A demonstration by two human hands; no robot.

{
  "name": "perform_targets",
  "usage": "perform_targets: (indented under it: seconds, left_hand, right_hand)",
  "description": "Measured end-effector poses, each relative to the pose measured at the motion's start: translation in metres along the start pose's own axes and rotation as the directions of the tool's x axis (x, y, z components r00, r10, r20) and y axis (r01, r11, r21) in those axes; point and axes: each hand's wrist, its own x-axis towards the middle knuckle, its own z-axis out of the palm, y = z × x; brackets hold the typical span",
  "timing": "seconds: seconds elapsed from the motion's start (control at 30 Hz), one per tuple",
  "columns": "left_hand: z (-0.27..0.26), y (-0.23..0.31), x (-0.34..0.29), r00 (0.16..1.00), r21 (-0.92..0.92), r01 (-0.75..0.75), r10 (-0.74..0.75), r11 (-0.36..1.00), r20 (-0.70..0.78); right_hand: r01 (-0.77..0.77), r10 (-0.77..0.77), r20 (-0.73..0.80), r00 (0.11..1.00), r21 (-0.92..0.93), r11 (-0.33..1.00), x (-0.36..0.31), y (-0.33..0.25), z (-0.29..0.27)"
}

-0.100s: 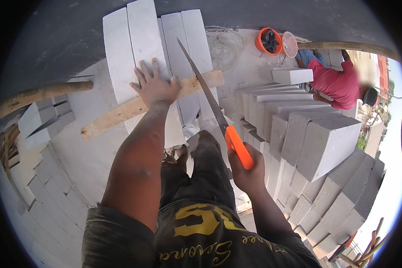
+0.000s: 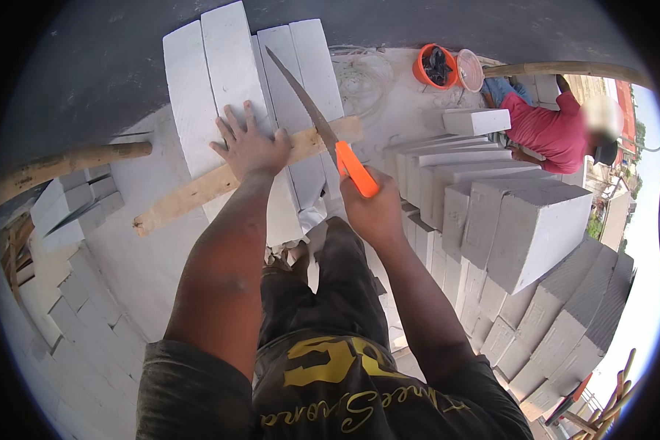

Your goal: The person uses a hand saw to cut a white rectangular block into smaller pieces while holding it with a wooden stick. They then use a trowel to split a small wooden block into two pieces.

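Note:
My left hand (image 2: 251, 147) lies spread on a white lightweight block (image 2: 227, 59), its heel by a flat wooden strip (image 2: 187, 196) that crosses the blocks at a slant. My right hand (image 2: 375, 209) is wrapped round the orange handle of a hand saw (image 2: 306, 103). The toothed blade points up and to the left, passing over the strip and the pair of blocks (image 2: 317, 66) on the right. Whether the teeth touch a block cannot be made out.
Stacked white blocks (image 2: 532, 220) stand on my right, more blocks (image 2: 99, 308) at lower left. An orange bucket (image 2: 421, 71) with dark contents sits at the back. Beyond it, a person in a red shirt (image 2: 543, 132) bends among blocks. Bamboo poles (image 2: 88, 156) jut in from the sides.
My right hand has moved forward and left with the saw, carrying the blade farther over the blocks. My left hand stays on the block.

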Motion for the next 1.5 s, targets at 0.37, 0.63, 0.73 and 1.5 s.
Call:
perform_targets:
  seconds: [0.37, 0.63, 0.73, 1.5]
  left_hand:
    - [0.015, -0.006, -0.026, 0.998, -0.018, 0.028, -0.027, 0.999, 0.054]
    - [0.013, -0.011, -0.029, 0.999, 0.017, 0.033, -0.033, 0.999, 0.028]
    - [0.015, -0.006, -0.024, 0.999, 0.005, 0.028, -0.028, 1.000, 0.028]
    - [0.013, -0.009, -0.026, 0.998, -0.003, 0.033, -0.033, 0.999, 0.058]
  right_hand:
    - [-0.047, 0.048, -0.020, 0.999, 0.038, 0.998, -0.043, 0.004, -0.004]
    - [-0.164, 0.159, 0.091, 0.983, 0.051, 0.985, -0.104, 0.000, -0.051]
    - [-0.076, 0.074, 0.030, 0.997, 0.064, 0.995, -0.078, 0.004, -0.030]
    - [-0.050, 0.045, 0.060, 0.997, 0.092, 0.994, -0.097, 0.003, -0.049]
